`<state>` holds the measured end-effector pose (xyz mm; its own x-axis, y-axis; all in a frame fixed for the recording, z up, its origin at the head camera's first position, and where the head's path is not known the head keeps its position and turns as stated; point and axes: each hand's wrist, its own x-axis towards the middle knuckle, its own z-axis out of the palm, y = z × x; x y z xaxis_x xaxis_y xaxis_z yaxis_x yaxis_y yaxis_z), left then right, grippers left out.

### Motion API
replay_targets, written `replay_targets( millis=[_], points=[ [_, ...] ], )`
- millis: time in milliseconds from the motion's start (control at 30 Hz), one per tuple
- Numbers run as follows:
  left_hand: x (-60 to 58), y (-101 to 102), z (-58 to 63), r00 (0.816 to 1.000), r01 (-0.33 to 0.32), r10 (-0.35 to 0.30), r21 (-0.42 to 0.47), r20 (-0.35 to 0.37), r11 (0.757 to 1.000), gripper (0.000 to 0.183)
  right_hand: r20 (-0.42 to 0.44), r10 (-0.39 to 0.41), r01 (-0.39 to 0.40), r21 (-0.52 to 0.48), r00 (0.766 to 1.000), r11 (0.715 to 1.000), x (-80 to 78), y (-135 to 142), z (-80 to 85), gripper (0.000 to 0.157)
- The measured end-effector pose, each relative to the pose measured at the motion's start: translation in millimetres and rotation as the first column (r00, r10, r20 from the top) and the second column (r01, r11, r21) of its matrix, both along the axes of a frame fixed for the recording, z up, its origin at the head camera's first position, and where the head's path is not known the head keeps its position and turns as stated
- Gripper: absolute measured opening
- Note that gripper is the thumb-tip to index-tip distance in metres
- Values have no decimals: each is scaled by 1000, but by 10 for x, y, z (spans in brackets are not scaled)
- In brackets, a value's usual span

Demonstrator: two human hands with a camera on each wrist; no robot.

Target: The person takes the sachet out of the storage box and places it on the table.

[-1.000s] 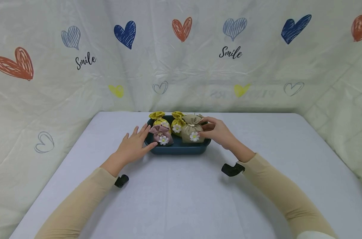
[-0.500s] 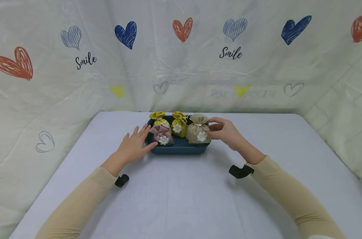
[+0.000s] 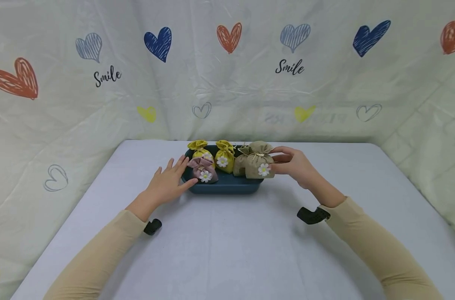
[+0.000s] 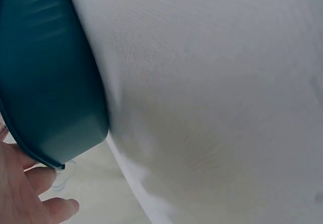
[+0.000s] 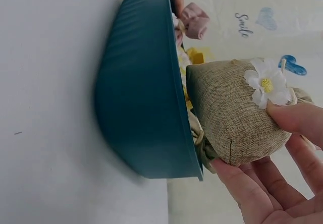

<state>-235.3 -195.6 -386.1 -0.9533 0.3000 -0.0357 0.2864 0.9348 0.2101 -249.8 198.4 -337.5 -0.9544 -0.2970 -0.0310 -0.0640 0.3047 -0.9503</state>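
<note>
My right hand (image 3: 297,167) pinches a beige drawstring pouch (image 3: 255,166) by its right side, over the right end of a teal tray (image 3: 225,188). The right wrist view shows this burlap pouch (image 5: 227,110) raised at the rim, thumb beside its white flower. My left hand (image 3: 166,183) lies with spread fingers against the tray's left end; in the left wrist view its fingertips (image 4: 40,179) are at the rim. Inside the tray sit a pink pouch (image 3: 202,166), two yellow pouches, one at the left (image 3: 198,145) and one mid-tray (image 3: 227,155), and another beige pouch (image 3: 239,166), partly hidden.
A white-covered table (image 3: 227,241) carries the tray near its far edge. Behind it hangs a pale curtain (image 3: 246,87) printed with hearts and "Smile". Black wrist cameras, one on the left (image 3: 152,227) and one on the right (image 3: 312,215), stick out under the sleeves.
The right hand has moved right with the beige pouch, from over the tray's middle right to its right end, uncovering the second beige pouch. The left hand stays put.
</note>
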Motion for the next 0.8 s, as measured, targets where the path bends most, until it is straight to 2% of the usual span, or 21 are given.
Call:
replay_targets(
  millis=[367,800],
  points=[
    [3,-11,-2,1000,2,-2,-11,2,1000,93,1,-36,36,17,999,999,49,122,19,61],
    [10,6,24,1000,-11,11,9,14,1000,91,-25,-102,103,16,994,995,29,442,-30,62]
  ],
)
